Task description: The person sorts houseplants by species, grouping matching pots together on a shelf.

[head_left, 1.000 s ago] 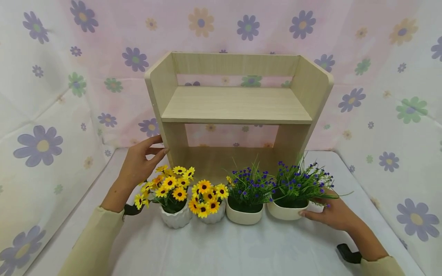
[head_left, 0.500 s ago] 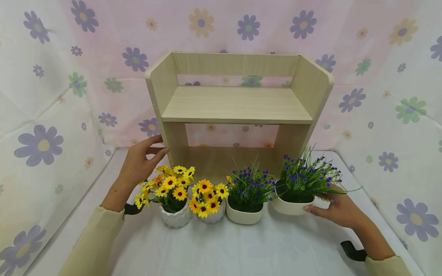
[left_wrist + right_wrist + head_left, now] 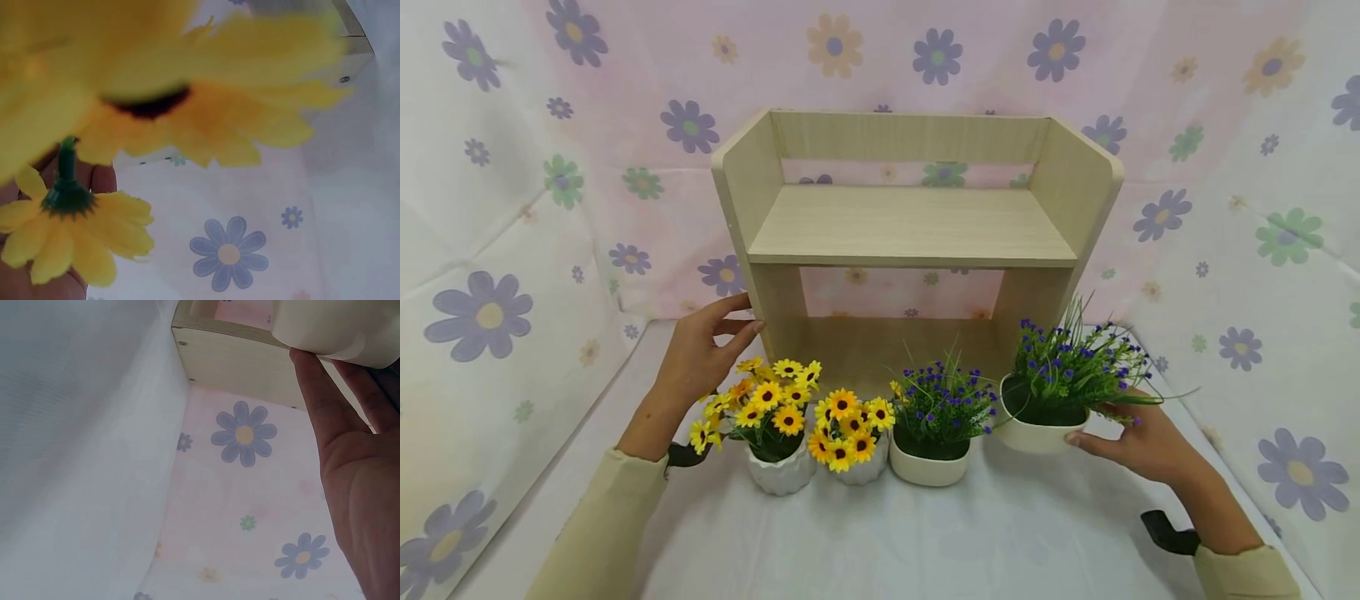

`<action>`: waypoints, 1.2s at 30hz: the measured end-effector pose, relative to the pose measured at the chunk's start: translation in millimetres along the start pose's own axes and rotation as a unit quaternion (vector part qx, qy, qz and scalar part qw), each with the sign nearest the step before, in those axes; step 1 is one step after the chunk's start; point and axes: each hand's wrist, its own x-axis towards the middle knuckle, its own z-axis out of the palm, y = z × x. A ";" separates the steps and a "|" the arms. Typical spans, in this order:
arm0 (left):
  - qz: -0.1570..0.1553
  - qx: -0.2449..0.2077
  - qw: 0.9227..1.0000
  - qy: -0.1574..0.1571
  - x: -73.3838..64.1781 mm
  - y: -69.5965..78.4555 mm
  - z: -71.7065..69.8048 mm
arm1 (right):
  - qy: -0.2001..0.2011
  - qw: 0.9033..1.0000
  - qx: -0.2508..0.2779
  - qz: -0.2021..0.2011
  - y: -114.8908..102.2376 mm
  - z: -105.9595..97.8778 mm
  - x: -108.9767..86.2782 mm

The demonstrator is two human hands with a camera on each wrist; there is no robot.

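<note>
My right hand holds a cream oval pot of purple-flowered artificial grass by its right side, thumb at the front. The pot is raised off the table and tilted slightly; its pale base shows in the right wrist view. My left hand rests against the left side panel of a light wooden two-tier shelf, thumb at the front edge and other fingertips hidden. In a row before the shelf stand two white pots of yellow flowers, the left one and the other, and a second purple-flowered pot.
Flower-print cloth hangs behind and on both sides. White cloth covers the table. Yellow flowers block much of the left wrist view. A middle board splits the shelf into two levels.
My right hand has lifted the purple-flowered pot from the table and carried it up and slightly right. My left hand stays against the shelf, and the other pots have not moved.
</note>
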 end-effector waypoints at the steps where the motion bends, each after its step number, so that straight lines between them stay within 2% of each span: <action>1: 0.000 0.001 1.000 0.001 0.0 -0.4 -0.1 | 0.001 1.000 0.000 0.000 -0.5 -0.8 0.8; 7: 0.003 -0.003 1.000 0.001 -0.3 -0.6 0.6 | 0.008 1.000 0.004 -0.003 -2.5 -6.7 3.8; 17: -0.004 -0.008 1.000 -0.003 -0.5 2.3 0.2 | 0.000 0.999 0.044 -0.020 -12.1 -17.8 13.1; 28: -0.001 -0.007 1.000 0.002 -1.6 1.5 0.8 | 0.009 0.998 0.068 -0.001 -28.3 -31.7 20.9; 36: -0.003 -0.008 1.000 0.001 -1.6 2.2 0.8 | 0.012 0.996 0.086 -0.021 -38.7 -41.5 31.6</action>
